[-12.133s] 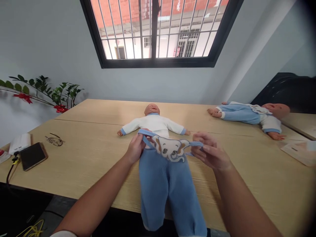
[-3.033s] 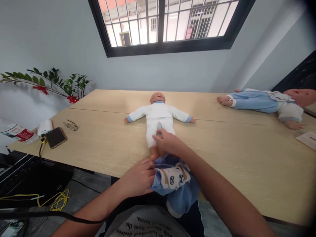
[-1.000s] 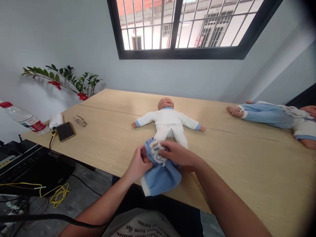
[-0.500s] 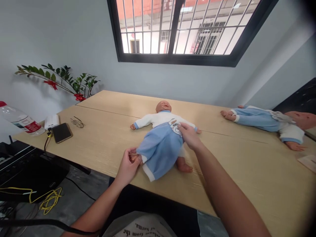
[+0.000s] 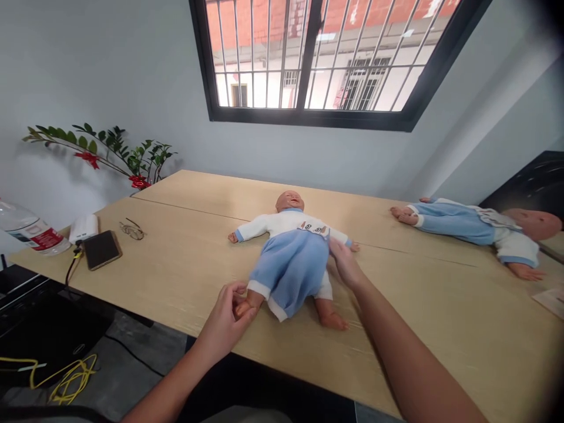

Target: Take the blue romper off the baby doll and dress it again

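Note:
A baby doll (image 5: 289, 201) lies on its back on the table, head toward the window, in a white top (image 5: 282, 221) with blue trim. Blue pants (image 5: 293, 258) with white cuffs and an animal face at the waist lie over its lower body. One pant leg is around the doll's leg on the left. The other leg's cuff hangs loose between the feet, and the right-side foot (image 5: 333, 320) lies outside it. My left hand (image 5: 233, 311) is closed around the left-side foot. At the waist's right side, my right hand (image 5: 346, 263) grips the pants, fingertips partly hidden.
A second dressed doll (image 5: 462, 222) lies at the right of the wooden table (image 5: 176, 252). On the left are a bottle (image 5: 37, 232), a black phone-like device (image 5: 102, 249), a white box-shaped item (image 5: 83, 227) and glasses (image 5: 132, 229). A plant (image 5: 118, 150) stands behind.
The waist of the pants now lies flatter and straighter across the doll's belly. My right hand has shifted from the animal face to the waist's side. More of the left-side foot shows below its cuff.

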A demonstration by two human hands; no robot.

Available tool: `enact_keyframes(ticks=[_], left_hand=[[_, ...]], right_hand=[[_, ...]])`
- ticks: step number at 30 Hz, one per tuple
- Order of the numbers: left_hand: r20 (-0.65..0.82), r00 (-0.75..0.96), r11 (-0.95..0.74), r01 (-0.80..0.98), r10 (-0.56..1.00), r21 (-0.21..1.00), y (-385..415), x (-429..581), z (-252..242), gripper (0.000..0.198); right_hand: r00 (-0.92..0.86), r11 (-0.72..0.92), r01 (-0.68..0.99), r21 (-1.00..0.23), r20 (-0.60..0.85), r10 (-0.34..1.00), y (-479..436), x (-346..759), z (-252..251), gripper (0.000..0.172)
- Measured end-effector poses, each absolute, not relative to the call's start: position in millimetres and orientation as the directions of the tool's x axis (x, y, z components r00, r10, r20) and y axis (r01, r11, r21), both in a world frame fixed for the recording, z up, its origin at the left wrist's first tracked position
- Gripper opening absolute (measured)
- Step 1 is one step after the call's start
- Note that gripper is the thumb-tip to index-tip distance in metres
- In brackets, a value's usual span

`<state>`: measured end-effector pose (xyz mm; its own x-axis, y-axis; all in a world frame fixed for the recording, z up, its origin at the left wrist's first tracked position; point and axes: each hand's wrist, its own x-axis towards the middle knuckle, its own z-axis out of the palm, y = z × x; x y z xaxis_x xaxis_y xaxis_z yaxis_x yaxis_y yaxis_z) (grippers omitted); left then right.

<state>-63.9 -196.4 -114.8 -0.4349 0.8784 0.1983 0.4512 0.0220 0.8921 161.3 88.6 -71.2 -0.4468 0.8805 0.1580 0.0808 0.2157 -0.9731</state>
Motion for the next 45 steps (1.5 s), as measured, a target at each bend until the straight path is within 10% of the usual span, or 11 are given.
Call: enact_keyframes(ticks=[7, 13, 23, 33, 42, 45], left_hand=[[0.442, -0.363, -0.066, 0.708, 0.821, 0.704, -151, -73, -82, 0.032], [0.606, 0.0, -0.501, 0.564, 0.795, 0.657, -33, -56, -12, 0.048], [-0.068, 0.594, -0.349, 0.558, 0.802, 0.753, 27, -74, 11, 0.031], [-0.054, 0.544, -0.214, 0.418, 0.838, 0.883, 31, -90, -5, 0.006], [0.012, 0.617, -0.303, 0.369, 0.787, 0.879, 20, -57, -14, 0.073], [0.021, 0.712, -0.398, 0.369, 0.702, 0.84, 22, -57, -11, 0.058]], right_hand=[[-0.567, 0.108, -0.107, -0.988, 0.15, 0.81, 56, 166, -67, 0.056], [-0.595, 0.296, -0.022, -0.955, 0.25, 0.764, 32, 151, -51, 0.054], [-0.607, 0.436, 0.125, -0.891, 0.279, 0.744, 45, 173, -53, 0.053], [-0.83, 0.547, 0.298, -0.783, 0.07, 0.553, 42, 176, -43, 0.029], [-0.436, 0.21, 0.022, -0.977, 0.18, 0.882, 44, 166, -60, 0.038], [-0.492, 0.198, -0.031, -0.98, 0.187, 0.85, 44, 167, -62, 0.047]])
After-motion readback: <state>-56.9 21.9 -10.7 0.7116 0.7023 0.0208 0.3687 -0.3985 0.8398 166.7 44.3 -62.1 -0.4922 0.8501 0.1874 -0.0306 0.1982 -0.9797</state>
